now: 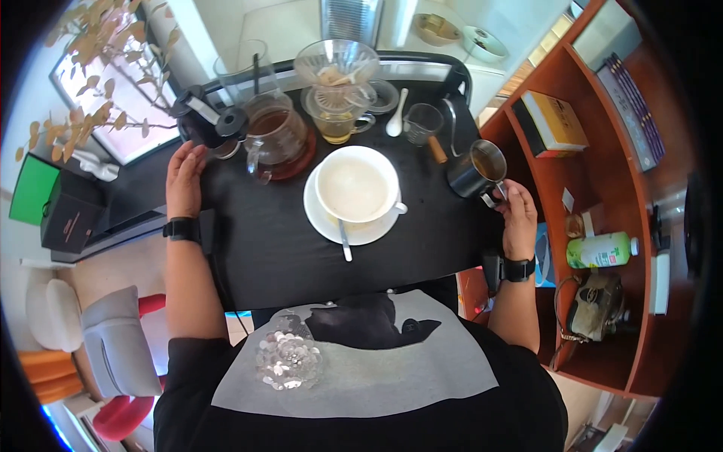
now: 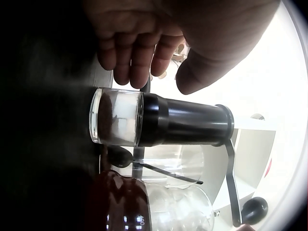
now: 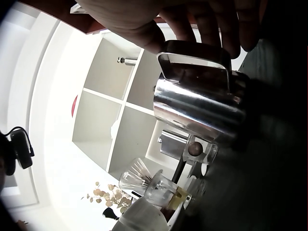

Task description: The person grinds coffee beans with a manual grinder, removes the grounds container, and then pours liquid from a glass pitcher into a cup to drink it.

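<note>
My left hand (image 1: 185, 181) is at the table's left side, fingers relaxed and together, beside a black hand grinder (image 1: 197, 113). In the left wrist view a gap separates the fingers from the grinder (image 2: 185, 120), whose glass base holds brown grounds. At the right, my right hand (image 1: 518, 218) is at the handle of a metal pitcher (image 1: 465, 179) of brown liquid. The right wrist view has the thumb against the handle of the upright pitcher (image 3: 197, 103), the other fingers loosely bent beside it. Between the hands, a white cup (image 1: 357, 184) of pale liquid stands on a saucer (image 1: 316, 215) with a spoon.
Behind the cup are a glass server (image 1: 275, 139) of dark liquid, a glass dripper (image 1: 337, 68) over a glass cup, a white spoon (image 1: 397, 113) and a small wooden-handled glass (image 1: 423, 120). A wooden shelf (image 1: 640, 241) stands on the right, dry leafy branches (image 1: 113, 83) on the left.
</note>
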The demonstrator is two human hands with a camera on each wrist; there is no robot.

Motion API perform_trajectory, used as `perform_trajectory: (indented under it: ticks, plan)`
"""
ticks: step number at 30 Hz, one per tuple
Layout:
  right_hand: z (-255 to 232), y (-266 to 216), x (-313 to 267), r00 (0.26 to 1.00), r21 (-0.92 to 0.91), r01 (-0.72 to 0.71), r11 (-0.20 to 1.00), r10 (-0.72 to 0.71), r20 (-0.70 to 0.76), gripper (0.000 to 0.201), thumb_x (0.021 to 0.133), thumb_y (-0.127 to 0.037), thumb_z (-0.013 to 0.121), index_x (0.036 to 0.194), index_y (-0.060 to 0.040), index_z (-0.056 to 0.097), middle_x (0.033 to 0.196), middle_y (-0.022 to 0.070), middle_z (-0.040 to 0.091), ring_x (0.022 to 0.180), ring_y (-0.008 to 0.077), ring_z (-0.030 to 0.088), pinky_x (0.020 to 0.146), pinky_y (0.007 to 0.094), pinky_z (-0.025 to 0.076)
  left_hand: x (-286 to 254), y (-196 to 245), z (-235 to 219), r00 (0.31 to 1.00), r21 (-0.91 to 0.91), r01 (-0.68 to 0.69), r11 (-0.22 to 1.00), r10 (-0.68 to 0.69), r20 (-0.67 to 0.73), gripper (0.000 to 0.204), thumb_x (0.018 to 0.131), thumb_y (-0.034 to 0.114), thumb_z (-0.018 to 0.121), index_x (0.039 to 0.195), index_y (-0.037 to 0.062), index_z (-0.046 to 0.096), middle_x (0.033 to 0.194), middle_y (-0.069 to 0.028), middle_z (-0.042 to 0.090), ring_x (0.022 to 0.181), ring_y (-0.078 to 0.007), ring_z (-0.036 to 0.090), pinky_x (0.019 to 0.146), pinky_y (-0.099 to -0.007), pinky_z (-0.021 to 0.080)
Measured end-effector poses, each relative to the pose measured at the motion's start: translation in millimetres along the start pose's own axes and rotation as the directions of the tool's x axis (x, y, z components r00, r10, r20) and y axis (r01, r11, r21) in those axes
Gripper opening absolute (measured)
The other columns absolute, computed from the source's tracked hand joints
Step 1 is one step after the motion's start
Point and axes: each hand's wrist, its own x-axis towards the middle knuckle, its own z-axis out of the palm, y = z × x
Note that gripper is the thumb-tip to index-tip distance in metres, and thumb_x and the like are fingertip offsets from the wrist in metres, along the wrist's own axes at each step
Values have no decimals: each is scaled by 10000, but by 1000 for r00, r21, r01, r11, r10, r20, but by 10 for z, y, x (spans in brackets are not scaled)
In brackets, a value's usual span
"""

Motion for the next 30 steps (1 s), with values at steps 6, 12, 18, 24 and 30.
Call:
perform_trajectory:
  ticks: [6,12,18,24,30]
  plan:
    - [22,-32,-3,1000,-24,-6,1000,6,9,246,907,-219,480,1033,-28,571,922,52,608,834,110,560,709,236,417,-43,67,85,1000,9,25,1000,-25,-16,337,877,154,511,1173,5,452,1081,-121,561,1042,-186,521,876,-279,389]
    - [207,-452,74,959,-199,259,945,-275,-60,175,890,-142,506,1005,-32,579,968,36,594,866,89,548,735,215,427,-29,44,70,999,7,37,999,-37,-25,326,873,147,514,1165,14,463,1067,-106,570,1029,-176,528,870,-271,386]
    - [895,-977,227,926,-143,292,946,-242,289,213,870,-155,539,1030,-18,570,882,37,603,757,92,559,672,213,440,-15,33,80,999,9,31,999,-30,-31,309,871,140,516,1149,14,476,1039,-104,580,998,-180,541,857,-271,394]
    - [1766,-952,475,831,-164,281,946,-155,534,281,821,-246,623,967,-13,566,691,-6,548,564,59,490,534,195,404,-7,32,65,999,-39,21,999,-23,-42,287,870,127,515,1128,5,483,1005,-102,583,972,-179,552,825,-267,416]
    - [2040,-872,590,814,-227,289,930,-114,569,279,818,-289,620,841,-15,572,634,-6,527,508,59,471,460,193,380,-7,37,73,998,4,37,999,-37,-44,286,885,129,496,1150,21,477,1022,-101,587,993,-189,552,836,-267,429]
